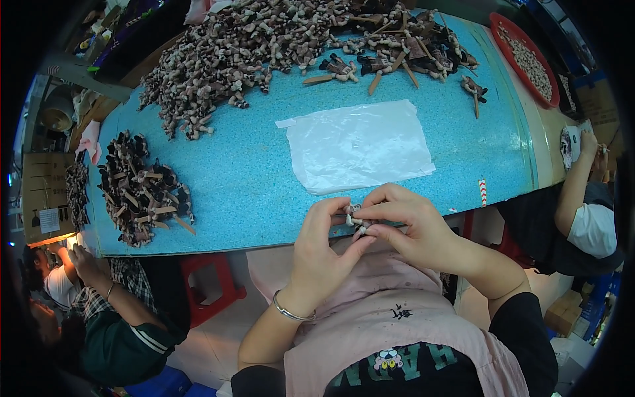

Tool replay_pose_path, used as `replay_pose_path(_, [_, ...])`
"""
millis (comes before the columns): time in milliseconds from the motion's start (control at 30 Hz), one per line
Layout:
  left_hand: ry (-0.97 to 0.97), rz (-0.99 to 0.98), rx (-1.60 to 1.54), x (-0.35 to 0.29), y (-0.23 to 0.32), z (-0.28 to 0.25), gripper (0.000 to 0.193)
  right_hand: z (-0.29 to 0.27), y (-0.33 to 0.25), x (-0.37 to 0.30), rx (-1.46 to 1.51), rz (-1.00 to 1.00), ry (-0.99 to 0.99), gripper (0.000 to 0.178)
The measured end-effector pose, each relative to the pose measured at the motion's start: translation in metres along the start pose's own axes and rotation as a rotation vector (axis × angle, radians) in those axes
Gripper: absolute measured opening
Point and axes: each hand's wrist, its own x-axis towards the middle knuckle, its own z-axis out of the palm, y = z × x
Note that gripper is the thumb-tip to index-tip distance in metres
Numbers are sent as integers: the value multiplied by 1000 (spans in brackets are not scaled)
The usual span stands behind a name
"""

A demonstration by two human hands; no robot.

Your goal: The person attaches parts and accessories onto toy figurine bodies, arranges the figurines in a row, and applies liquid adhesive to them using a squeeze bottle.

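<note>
Both my hands meet in front of my chest, just over the near edge of the blue table [238,192]. Between their fingertips is a small figurine [358,220], pale with darker parts. My left hand [324,241] pinches it from the left, thumb and fingers closed on it. From the right, my right hand [407,221] grips it too, with the thumb below and fingers above. Part of the figurine is hidden by the fingers. Just beyond my hands, a white plastic sheet [360,145] lies flat on the table.
A big heap of small figurines [231,59] covers the far side. Several with wooden sticks [397,63] lie at its right; another pile [139,192] sits left. A red tray [549,99] holds small pale pieces. Co-workers sit at both sides, near a red stool [208,288].
</note>
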Motion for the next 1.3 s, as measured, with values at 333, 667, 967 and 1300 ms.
replay_pose_path(333, [-60,-79,-283,4,-12,-10,29,1,-1,3,22,75,18,26])
replay_pose_path(667, [-39,-45,-265,5,-19,-6,19,-7,0,8,67,163,-36,23])
replay_pose_path(967, [302,76,-537,-4,-3,5,20,17,5,-10,462,4,569,27])
replay_pose_path(1300, [196,183,-202,-27,2,-3,16,9,0,-16,913,305,-59,28])
